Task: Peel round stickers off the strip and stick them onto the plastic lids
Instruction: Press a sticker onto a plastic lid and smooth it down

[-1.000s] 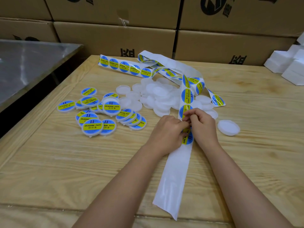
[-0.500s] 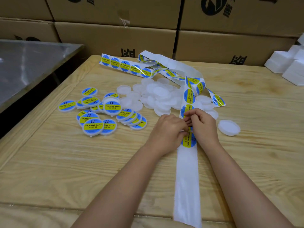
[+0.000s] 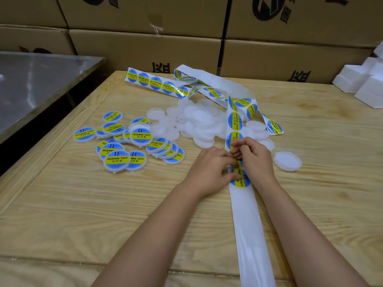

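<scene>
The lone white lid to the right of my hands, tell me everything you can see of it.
The lone lid is round, milky-white, translucent-looking plastic with a raised, slightly notched rim. It bears no sticker. It lies flat on the wooden table, apart from the pile of plain lids and clear of the right hand.

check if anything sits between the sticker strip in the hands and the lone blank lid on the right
Nothing visible does. The left hand and right hand both pinch the sticker strip, and the lone blank lid lies just right of the right hand with only bare table between them. The blank-lid pile sits farther back.
</scene>
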`<action>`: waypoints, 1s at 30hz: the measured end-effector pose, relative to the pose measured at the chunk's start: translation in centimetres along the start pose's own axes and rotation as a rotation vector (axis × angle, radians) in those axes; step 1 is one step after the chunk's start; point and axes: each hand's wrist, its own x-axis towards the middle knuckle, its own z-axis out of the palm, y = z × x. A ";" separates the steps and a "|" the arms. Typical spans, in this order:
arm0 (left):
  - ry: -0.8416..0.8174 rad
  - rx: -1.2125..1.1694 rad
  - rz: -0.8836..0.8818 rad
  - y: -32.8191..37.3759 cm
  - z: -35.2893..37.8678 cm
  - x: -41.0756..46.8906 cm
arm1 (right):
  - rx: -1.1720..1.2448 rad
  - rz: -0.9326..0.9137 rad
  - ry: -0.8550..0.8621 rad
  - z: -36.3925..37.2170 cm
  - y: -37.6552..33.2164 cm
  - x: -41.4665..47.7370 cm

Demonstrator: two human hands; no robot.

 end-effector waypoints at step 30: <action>0.383 -0.906 -0.346 -1.6 -3.6 -0.6 | 0.096 0.038 -0.017 -0.8 -1.2 -0.1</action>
